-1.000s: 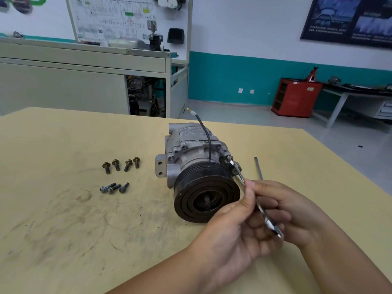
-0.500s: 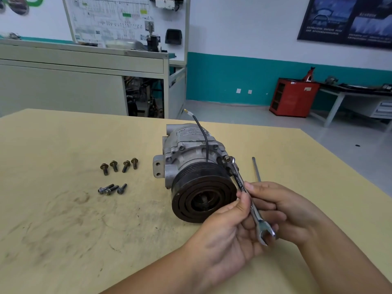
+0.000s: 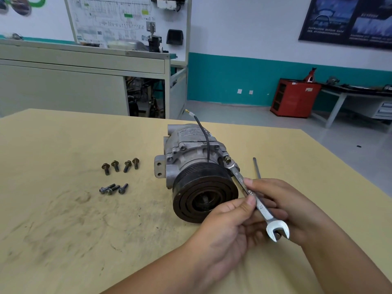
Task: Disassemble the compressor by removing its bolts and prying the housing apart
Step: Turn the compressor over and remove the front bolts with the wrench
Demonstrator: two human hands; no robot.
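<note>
- Scuffed yellow worktop (image 3: 63, 230) fills the lower frame; compressor (image 3: 191, 153) lies at centre.
- Left hand (image 3: 224, 228) and right hand (image 3: 297, 209) both pinch the wrench (image 3: 261, 206), whose far end sits on a bolt (image 3: 228, 160).
- Right fingertips are mostly hidden.
- A rod (image 3: 256, 166) is partly covered by the right hand.

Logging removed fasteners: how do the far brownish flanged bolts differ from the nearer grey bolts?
The far brownish flanged bolts number four, spaced apart; the nearer grey bolts number three, bunched closer. The far ones have wider heads than the grey ones. Both sets lie on the tan table left of the grey compressor.
</note>
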